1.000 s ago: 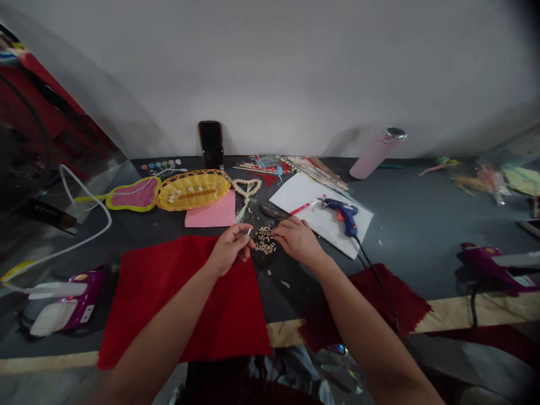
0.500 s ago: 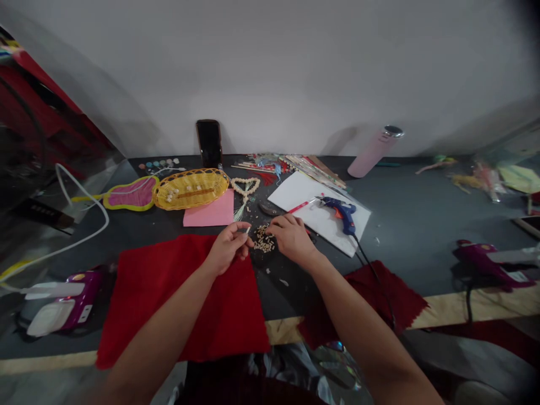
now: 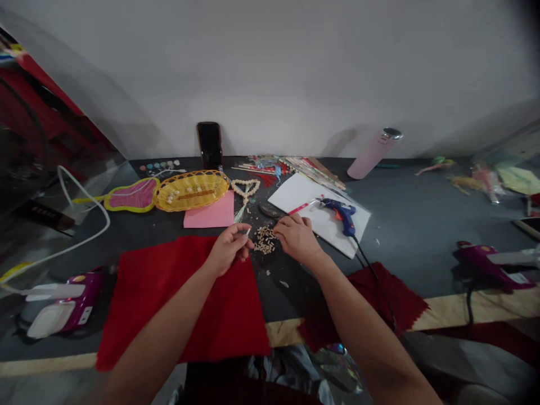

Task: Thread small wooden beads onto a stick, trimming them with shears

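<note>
Pinching a small pale piece [image 3: 248,231] upright between thumb and fingertip, your left hand [image 3: 229,248] holds a narrow grip just left of the pile of pale bits [image 3: 265,242], over the far right corner of the red cloth [image 3: 181,298]. Your right hand [image 3: 297,238] is at the pile's right edge, fingers bent down and close together; you hide the fingertips from view, so I cannot tell whether they hold a bit.

The pile lies on the dark table [image 3: 405,219] between your two hands. On its far side, just beyond your right fingers, is a curved dark tool [image 3: 268,211], partly covered by that hand. To the right, a blue glue gun [image 3: 346,215] lies on a white board [image 3: 291,192], its cord running toward you across a dark red cloth [image 3: 405,298] at the near edge.

Beyond your left hand you have a pink sheet [image 3: 208,214], with a yellow wicker basket [image 3: 215,188] partly over it and a few light pieces inside. Right of the basket lies a heart-shaped string of beads [image 3: 251,187] with a pale tassel. Farther off, a phone [image 3: 210,144] leans on the wall, and a pink bottle [image 3: 371,157] stands at far right.
</note>
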Demonstrator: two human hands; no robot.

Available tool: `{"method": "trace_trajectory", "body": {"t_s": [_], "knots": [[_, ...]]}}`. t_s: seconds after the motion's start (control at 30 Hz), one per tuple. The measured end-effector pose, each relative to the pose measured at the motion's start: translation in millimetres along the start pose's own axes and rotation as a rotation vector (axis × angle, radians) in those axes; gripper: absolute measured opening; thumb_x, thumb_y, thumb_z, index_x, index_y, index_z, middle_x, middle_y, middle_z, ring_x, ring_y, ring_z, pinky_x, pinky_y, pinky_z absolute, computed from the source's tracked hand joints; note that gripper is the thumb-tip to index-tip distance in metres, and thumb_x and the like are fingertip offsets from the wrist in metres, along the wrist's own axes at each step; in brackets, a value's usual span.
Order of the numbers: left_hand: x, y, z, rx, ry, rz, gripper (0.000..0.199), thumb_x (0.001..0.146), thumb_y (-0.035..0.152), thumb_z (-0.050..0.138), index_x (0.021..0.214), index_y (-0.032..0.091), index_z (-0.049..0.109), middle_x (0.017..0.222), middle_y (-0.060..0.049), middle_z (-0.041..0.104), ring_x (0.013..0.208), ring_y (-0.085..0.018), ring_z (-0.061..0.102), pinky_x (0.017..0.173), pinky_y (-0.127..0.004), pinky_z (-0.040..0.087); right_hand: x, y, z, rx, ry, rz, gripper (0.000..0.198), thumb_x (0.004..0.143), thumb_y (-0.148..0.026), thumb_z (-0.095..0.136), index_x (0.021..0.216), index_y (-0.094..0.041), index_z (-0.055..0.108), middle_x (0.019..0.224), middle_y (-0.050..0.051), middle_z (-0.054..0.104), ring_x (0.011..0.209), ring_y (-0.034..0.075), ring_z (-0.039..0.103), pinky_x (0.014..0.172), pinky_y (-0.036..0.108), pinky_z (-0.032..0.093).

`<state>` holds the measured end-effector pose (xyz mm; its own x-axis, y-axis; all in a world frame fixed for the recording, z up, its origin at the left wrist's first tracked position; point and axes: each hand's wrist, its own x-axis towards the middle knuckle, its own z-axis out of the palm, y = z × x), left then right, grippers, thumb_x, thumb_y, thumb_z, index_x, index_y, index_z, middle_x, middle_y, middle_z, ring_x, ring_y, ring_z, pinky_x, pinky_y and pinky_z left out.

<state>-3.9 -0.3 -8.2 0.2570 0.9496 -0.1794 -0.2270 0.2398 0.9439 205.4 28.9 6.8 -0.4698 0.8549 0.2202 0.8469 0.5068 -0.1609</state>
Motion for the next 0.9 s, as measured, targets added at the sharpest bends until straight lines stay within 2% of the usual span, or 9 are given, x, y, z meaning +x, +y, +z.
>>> {"method": "trace_trajectory", "body": {"t_s": [0.4,0.67,0.77,0.9], "knots": [[0,-1,1,0.013,0.001,-0.009,0.034,0.078,0.033,0.056,0.107,0.016,0.047,0.069,-0.001,0.061,0.045,-0.007,0.051,0.04,-0.018,0.039,5,-11,7,-0.023,-0.04,0.121,0.019,0.086,-0.032,0.047,0.092,-0.027,0.064,0.096,0.003,0.061,0.096,0.022,0.043,0.077,0.036,0.025],[-1,-1,2,0.028,-0.007,0.0,0.034,0.078,0.033,0.056,0.106,0.016,0.047,0.07,-0.001,0.061,0.045,-0.007,0.05,0.04,-0.018,0.04,6,-13,6,-0.012,-0.049,0.122,0.016,0.086,-0.027,0.047,0.082,-0.022,0.062,0.091,0.004,0.062,0.094,0.022,0.044,0.076,0.036,0.025],[0,-2,2,0.033,-0.004,-0.001,0.034,0.078,0.034,0.056,0.106,0.017,0.048,0.071,-0.001,0.061,0.045,-0.007,0.051,0.04,-0.018,0.04,6,-14,5,0.058,0.005,0.094,0.013,0.085,-0.026,0.049,0.081,-0.021,0.061,0.09,0.004,0.061,0.093,0.021,0.045,0.076,0.036,0.026],[0,-4,2,0.06,0.006,-0.019,0.035,0.076,0.036,0.058,0.104,0.015,0.051,0.072,-0.003,0.062,0.045,-0.007,0.051,0.041,-0.018,0.041,5,-23,2,0.277,0.102,0.004,0.012,0.087,-0.026,0.048,0.082,-0.021,0.059,0.093,0.003,0.061,0.092,0.018,0.048,0.077,0.033,0.03]]}}
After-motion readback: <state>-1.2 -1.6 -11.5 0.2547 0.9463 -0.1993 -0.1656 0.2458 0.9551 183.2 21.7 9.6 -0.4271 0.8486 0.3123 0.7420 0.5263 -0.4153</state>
